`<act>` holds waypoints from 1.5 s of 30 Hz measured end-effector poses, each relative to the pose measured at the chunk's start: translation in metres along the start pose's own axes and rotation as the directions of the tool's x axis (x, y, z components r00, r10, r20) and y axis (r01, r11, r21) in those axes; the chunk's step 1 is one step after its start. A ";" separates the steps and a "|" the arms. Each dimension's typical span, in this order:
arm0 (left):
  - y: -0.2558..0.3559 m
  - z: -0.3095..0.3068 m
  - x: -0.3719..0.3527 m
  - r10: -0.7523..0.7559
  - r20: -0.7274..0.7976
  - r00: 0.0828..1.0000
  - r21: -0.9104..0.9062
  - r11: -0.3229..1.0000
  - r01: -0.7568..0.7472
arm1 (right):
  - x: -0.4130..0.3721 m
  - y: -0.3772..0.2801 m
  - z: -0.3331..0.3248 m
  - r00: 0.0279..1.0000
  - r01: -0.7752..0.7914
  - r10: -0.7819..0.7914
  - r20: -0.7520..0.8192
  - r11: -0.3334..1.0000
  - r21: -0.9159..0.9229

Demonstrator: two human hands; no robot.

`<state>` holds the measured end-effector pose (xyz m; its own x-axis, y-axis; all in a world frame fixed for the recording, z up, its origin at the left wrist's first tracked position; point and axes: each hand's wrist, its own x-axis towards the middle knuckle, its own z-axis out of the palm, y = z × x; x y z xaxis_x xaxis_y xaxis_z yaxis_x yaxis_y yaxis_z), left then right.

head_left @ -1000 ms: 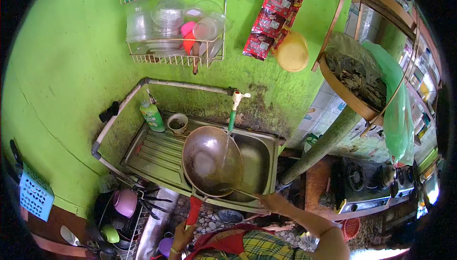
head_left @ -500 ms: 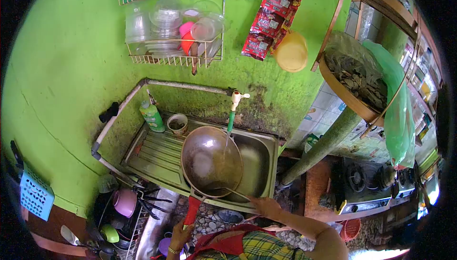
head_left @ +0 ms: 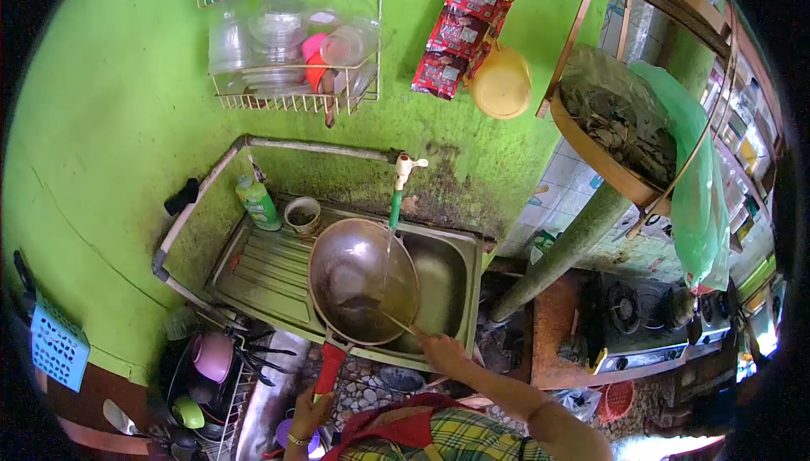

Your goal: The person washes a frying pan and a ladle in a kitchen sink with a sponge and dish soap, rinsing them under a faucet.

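Note:
My left hand [head_left: 311, 413] is closed round the red handle of a large metal wok [head_left: 341, 250], near the bottom of the view. The wok rests across the sink [head_left: 447, 288] and its ribbed drainboard. My right hand [head_left: 445, 355] grips the light handle of a spatula [head_left: 396, 322], at the wok's front right. Its dark blade lies low inside the wok. A thin stream of water falls into the wok from a tap [head_left: 405, 172] with a green hose end.
Behind the wok stand a green bottle [head_left: 258, 205] and a cup [head_left: 302, 215]. A dish rack [head_left: 295, 69] hangs above. A gas stove [head_left: 645, 322] sits to the right, past a slanted post [head_left: 557, 257]. Bowls and a pink bowl [head_left: 213, 355] fill a lower-left rack.
The whole view has shifted slightly, so most things appear further left. The spatula's blade has moved deeper toward the middle of the wok, and its dark shape shows more clearly.

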<state>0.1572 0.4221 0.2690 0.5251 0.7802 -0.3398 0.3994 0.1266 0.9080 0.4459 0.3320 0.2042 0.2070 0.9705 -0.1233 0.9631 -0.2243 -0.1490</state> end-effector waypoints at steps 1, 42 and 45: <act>0.003 0.001 -0.003 0.006 -0.016 1.000 0.005 1.000 -0.006 | 0.001 0.001 0.005 0.999 -0.015 0.016 -0.040 0.999 0.046; -0.030 -0.002 0.008 0.033 -0.027 0.999 -0.052 0.998 -0.035 | -0.011 0.013 -0.028 0.965 -0.181 0.198 0.171 0.977 -0.110; -0.021 -0.002 0.008 0.017 -0.011 1.000 -0.060 0.998 -0.017 | 0.019 0.016 -0.019 0.968 -0.235 0.243 0.056 0.964 -0.124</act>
<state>0.1515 0.4270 0.2482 0.5235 0.7890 -0.3218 0.3443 0.1496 0.9269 0.4681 0.3491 0.2181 0.4249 0.8803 -0.2108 0.9012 -0.4332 0.0074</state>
